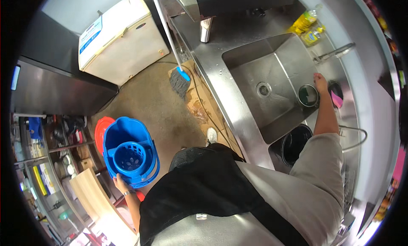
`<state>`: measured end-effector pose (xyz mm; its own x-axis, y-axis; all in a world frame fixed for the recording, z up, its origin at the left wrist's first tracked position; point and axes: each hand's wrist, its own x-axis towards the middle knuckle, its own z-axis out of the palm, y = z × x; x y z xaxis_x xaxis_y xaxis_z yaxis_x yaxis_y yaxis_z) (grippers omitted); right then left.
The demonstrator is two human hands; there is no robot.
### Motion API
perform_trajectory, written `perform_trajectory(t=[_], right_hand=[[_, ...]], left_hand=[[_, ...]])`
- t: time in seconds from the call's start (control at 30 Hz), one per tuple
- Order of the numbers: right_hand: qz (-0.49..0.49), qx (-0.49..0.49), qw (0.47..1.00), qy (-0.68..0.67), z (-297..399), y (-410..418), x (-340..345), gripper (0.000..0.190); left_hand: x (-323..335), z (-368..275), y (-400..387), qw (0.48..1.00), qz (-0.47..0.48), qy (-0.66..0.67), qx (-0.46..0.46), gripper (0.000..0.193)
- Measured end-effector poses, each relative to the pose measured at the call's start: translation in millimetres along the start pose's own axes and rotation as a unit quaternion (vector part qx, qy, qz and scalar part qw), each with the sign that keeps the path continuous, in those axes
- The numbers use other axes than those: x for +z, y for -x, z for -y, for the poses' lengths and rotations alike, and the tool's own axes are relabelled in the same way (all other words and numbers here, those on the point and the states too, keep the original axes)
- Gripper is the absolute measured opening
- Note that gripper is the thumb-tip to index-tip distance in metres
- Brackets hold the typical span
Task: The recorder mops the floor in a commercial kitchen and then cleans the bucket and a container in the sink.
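Note:
My left hand (121, 184) grips the near rim of a blue plastic mop bucket (110, 131). A perforated wringer basket (130, 156) is set into the bucket's near end. Over the right edge of a stainless steel sink (251, 83) reaches my right hand (320, 83), fingers partly curled. Whether it holds anything is not clear. Just beside it is a round, metal-rimmed vessel (308, 95) with a dark green inside. A faucet (334, 53) stands beyond that hand, and a pink cloth or sponge (336, 100) lies to its right.
A string mop (180, 83) with a blue head stands on flattened cardboard (208, 109), where a cable also runs. Behind are a white chest freezer (124, 39) and a red tub (101, 131). Yellow liquid bottles (304, 21) and a black bin (296, 144) flank the sink. Shelving (47, 160) lines the left.

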<state>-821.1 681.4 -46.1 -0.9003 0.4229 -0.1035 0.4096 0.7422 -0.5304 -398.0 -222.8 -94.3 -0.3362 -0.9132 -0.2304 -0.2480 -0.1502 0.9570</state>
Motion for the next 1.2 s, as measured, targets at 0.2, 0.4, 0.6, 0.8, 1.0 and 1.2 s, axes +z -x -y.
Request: perform_trajectory(t=[0.2, 0.4, 0.6, 0.8, 1.0, 1.2], right_hand=[[0.046, 0.039, 0.829, -0.555, 25.9, -45.0, 67.4, 0.03], [0.046, -0.111, 0.993, -0.015, 51.1, 29.4, 175.8, 0.022], [0.095, -0.317, 0.936, 0.116, 211.2, 224.3, 200.3, 0.066], [0.087, -0.438, 0.882, 0.153, 293.6, 188.8, 244.2, 0.061], [0.037, -0.542, 0.833, 0.107, 337.0, 87.2, 270.4, 0.054], [-0.088, -0.439, 0.876, 0.179, 281.4, -16.6, 245.1, 0.052]], left_hand=[[-15.6, -6.3, 21.1, 0.997, -0.081, -0.012, -0.017, 0.01], [3.7, -17.7, 35.4, 0.98, -0.039, 0.114, -0.156, 0.019], [-4.2, -14.7, 9.2, 0.986, -0.025, 0.098, -0.134, 0.027], [13.4, -35.0, 13.0, 0.988, -0.073, 0.029, -0.135, 0.035], [-59.2, -22.2, -24.5, 0.992, 0.01, 0.061, -0.112, 0.041], [-37.9, -35.4, -8.2, 0.991, -0.042, 0.077, -0.101, 0.044]])
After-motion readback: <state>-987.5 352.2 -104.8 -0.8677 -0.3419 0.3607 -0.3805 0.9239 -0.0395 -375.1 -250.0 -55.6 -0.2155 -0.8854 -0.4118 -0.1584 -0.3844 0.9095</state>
